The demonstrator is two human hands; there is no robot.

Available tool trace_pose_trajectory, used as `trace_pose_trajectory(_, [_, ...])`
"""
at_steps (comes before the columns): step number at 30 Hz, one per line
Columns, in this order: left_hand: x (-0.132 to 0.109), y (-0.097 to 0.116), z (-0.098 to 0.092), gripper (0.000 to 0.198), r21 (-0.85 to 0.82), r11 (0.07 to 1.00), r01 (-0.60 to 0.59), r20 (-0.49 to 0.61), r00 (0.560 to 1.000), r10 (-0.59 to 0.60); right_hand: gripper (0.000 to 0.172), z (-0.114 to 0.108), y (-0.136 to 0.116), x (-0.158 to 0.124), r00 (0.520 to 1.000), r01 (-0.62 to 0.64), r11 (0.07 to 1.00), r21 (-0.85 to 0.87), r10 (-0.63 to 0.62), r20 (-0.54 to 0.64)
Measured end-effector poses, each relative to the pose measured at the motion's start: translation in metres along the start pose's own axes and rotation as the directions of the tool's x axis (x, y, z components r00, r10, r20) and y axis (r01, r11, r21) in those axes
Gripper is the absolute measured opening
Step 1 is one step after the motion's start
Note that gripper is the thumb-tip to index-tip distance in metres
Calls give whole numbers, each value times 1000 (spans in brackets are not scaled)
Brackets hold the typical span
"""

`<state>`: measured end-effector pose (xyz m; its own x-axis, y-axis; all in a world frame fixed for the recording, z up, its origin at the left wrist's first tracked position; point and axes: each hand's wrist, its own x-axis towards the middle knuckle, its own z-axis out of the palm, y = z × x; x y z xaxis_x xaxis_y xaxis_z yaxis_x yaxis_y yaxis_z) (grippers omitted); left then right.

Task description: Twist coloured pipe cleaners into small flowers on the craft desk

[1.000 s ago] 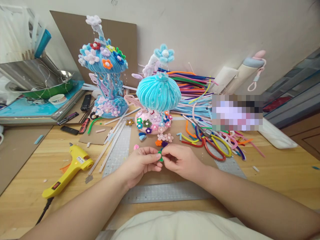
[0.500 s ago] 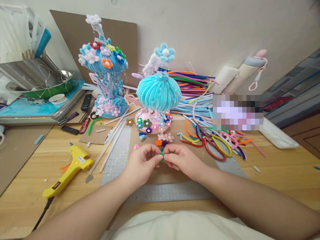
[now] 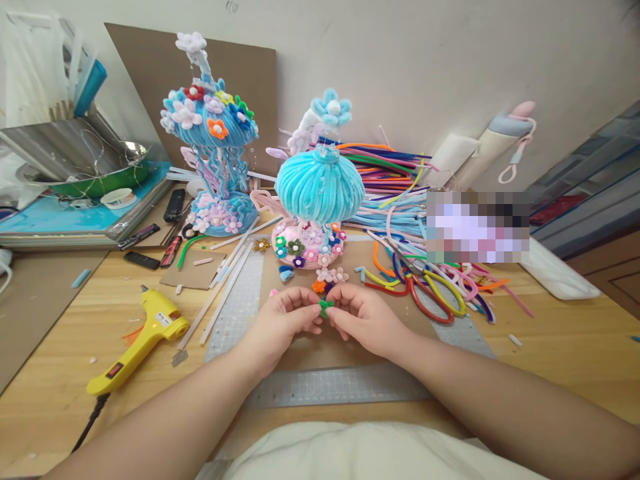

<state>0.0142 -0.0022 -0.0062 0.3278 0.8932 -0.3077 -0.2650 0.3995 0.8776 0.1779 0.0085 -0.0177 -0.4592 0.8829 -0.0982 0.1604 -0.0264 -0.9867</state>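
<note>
My left hand (image 3: 286, 320) and my right hand (image 3: 364, 317) meet over a brown card sheet (image 3: 330, 347) on the grey cutting mat (image 3: 235, 313). Both pinch a small green pipe-cleaner piece (image 3: 325, 306) between their fingertips. Just beyond them lie small orange and pink pipe-cleaner flowers (image 3: 330, 277). Behind those stands a turquoise pipe-cleaner mushroom (image 3: 319, 187) on a pink base set with several flowers. A taller blue mushroom sculpture (image 3: 213, 133) with flowers stands at the back left.
A yellow glue gun (image 3: 143, 337) lies to the left on the wooden table (image 3: 560, 340), its cord running off the front edge. A heap of coloured pipe cleaners (image 3: 400, 193) and red-handled scissors (image 3: 430, 300) lie at right. Glue sticks (image 3: 227, 283), a metal bowl (image 3: 75, 157) and cardboard (image 3: 150, 73) sit at left.
Both hands have shifted slightly away from me and kept working the green piece, which now shows more between the fingertips. Nothing else has moved.
</note>
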Motion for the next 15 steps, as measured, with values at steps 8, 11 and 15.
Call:
trace_pose_trajectory(8, [-8,4,4,5,373,870,-323,-50,929,366,14,2,-7,-2,996,77,979,189,-69,-48])
trace_pose_trajectory(11, [-13,8,1,8,583,647,-491,66,822,565,15,0,-9,-4,1000,0,921,389,-2,5])
trace_pose_trajectory(15, [-15,10,-1,17,682,526,-508,170,810,562,21,0,-7,-5,966,-228,851,474,137,219])
